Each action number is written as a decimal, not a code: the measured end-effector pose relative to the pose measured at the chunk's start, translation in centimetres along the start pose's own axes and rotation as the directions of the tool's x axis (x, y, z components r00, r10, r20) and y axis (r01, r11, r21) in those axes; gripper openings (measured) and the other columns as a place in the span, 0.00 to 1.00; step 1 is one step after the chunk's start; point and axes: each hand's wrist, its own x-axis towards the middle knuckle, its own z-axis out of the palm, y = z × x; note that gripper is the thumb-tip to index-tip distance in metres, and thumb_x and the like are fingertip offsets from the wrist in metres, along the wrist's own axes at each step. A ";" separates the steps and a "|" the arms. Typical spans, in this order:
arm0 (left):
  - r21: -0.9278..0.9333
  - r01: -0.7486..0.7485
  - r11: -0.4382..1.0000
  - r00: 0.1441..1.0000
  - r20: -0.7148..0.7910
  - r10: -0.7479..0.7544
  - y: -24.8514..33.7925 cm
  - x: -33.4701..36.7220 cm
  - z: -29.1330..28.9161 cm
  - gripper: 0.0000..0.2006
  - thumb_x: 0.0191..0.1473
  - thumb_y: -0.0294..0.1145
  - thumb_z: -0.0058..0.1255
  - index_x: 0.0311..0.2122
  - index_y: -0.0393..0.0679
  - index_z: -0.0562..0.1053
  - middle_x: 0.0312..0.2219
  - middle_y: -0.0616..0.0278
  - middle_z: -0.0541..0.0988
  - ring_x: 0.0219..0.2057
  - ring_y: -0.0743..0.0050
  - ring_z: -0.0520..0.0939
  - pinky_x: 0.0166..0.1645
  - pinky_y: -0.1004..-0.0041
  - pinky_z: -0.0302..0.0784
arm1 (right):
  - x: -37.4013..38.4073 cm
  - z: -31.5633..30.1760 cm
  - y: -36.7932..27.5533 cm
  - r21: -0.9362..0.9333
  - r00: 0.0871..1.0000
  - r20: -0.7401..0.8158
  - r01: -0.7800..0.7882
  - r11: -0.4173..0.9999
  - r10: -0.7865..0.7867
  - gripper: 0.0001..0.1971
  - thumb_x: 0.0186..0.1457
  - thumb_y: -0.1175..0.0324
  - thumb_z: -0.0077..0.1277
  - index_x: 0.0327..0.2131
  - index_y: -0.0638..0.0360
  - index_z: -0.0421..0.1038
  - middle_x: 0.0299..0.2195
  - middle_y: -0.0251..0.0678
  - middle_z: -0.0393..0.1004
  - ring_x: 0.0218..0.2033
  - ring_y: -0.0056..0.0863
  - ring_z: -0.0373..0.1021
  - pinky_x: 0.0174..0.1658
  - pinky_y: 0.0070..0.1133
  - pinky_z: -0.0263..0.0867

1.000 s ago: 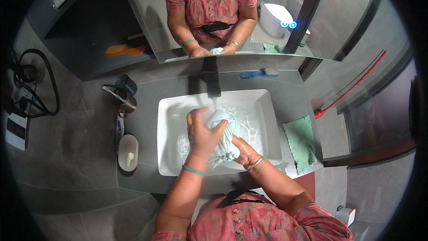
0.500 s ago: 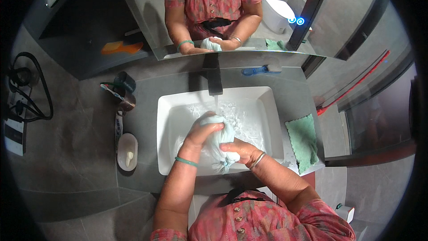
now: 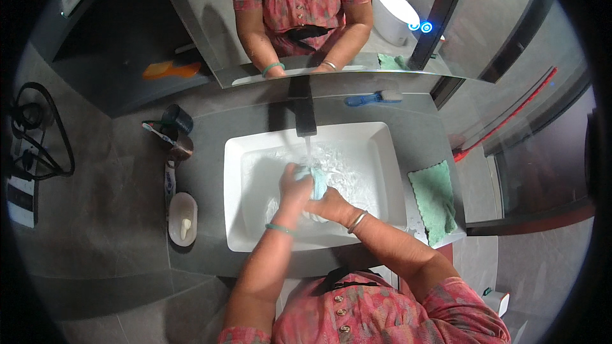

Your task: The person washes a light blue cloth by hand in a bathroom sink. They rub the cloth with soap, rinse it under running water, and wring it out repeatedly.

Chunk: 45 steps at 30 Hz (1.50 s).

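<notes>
A pale blue-white cloth (image 3: 319, 181) is bunched between my two hands, low in the white rectangular sink (image 3: 234, 216). My left hand (image 3: 294, 191), slightly smeared by motion, wraps its left side. From the right, my right hand (image 3: 333, 206) grips the lower part, thumb toward the left hand. Water runs from the dark tap (image 3: 306, 120) onto the cloth, and the water in the basin is stirred up around it. Part of the cloth is hidden under the hands. A green bangle circles my left wrist, a silver one my right.
A green cloth (image 3: 435, 202) lies on the counter right of the sink. Behind the tap rests a blue-handled brush (image 3: 364, 100). Along the left stand a soap dish (image 3: 183, 210), a toothpaste tube (image 3: 170, 179) and dark cups (image 3: 178, 119) with toothbrushes. A mirror (image 3: 357, 64) overhangs the back.
Both hands have lowered with the cloth deeper into the sink and bunched it smaller. Its loose tail, which hung toward me, is now mostly covered.
</notes>
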 end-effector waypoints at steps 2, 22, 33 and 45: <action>-0.168 0.059 0.984 0.994 -0.080 -0.073 -0.4 -0.4 0.0 0.13 0.46 0.25 0.54 0.40 0.39 0.71 0.34 0.60 0.77 0.37 0.68 0.78 0.44 0.68 0.75 | -0.3 -0.6 -0.3 0.119 0.995 0.092 -0.048 0.992 0.037 0.30 0.47 0.54 0.64 0.50 0.63 0.72 0.45 0.38 0.77 0.47 0.27 0.72 0.53 0.27 0.67; -0.761 0.362 0.538 0.694 0.606 0.389 3.1 -1.0 -7.3 0.50 0.47 0.52 0.69 0.69 0.44 0.55 0.63 0.47 0.63 0.62 0.47 0.67 0.66 0.54 0.63 | -2.8 0.1 -3.1 0.767 0.768 0.629 -0.589 0.256 -0.119 0.28 0.52 0.63 0.61 0.55 0.64 0.68 0.45 0.52 0.76 0.35 0.37 0.74 0.34 0.25 0.69; -0.416 0.153 0.896 0.900 0.434 0.048 5.3 -1.6 -6.7 0.07 0.48 0.24 0.59 0.32 0.45 0.73 0.30 0.71 0.75 0.35 0.81 0.75 0.40 0.76 0.72 | -3.8 -0.9 -7.0 0.515 0.827 0.550 -0.445 0.733 0.116 0.23 0.53 0.56 0.63 0.48 0.57 0.72 0.37 0.33 0.76 0.38 0.24 0.72 0.37 0.22 0.67; 0.182 -0.252 0.950 0.967 0.011 0.254 3.6 -2.0 -2.3 0.08 0.46 0.23 0.55 0.31 0.41 0.69 0.25 0.64 0.75 0.31 0.75 0.74 0.40 0.70 0.74 | -1.2 1.1 -4.9 -0.196 0.987 -0.082 -0.155 0.968 0.141 0.39 0.42 0.54 0.67 0.53 0.72 0.67 0.45 0.45 0.76 0.45 0.34 0.73 0.51 0.27 0.68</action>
